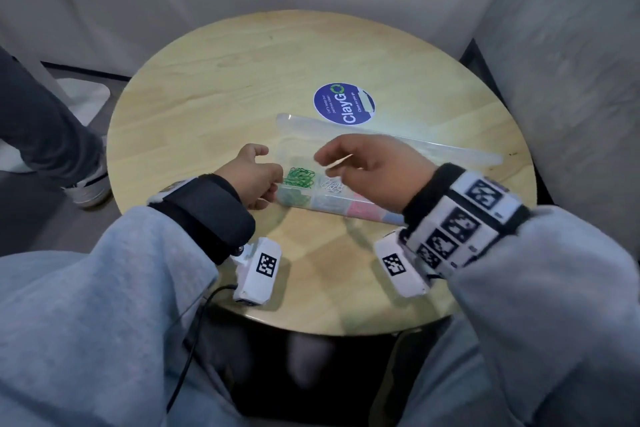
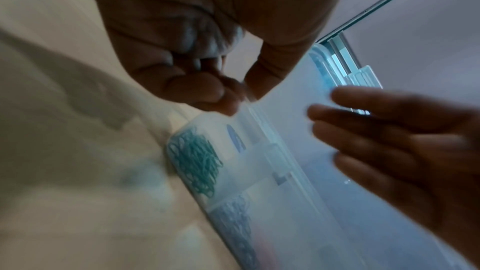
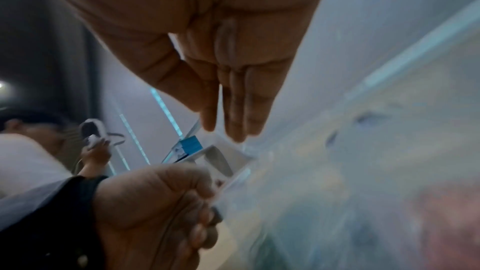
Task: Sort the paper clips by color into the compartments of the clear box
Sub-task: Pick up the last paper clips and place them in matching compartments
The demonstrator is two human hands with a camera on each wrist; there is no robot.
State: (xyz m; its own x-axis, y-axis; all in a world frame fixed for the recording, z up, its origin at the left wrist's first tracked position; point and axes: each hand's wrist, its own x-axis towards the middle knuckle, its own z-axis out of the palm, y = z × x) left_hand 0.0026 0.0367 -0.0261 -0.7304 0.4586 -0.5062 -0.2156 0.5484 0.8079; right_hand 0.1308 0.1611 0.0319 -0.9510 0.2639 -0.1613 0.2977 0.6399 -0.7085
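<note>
Round pale-wood table (image 1: 214, 87) under me: my left hand (image 1: 254, 180) pinches the clear plastic compartment box (image 1: 332, 206) by its left end near the near edge; my right hand (image 1: 374, 166) hovers loose-fingered, empty, above the green paper clips (image 1: 299, 177).

Office pantry: round table (image 1: 242, 73) bearing clean-up sticker (image 1: 344, 103).

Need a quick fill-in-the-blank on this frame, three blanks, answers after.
1. The left hand grips the ___ end of the clear box.
2. The compartment nearest that hand holds ___ paper clips.
3. The right hand hovers over the box with fingers ___.

Answers: left; green; straight
</note>
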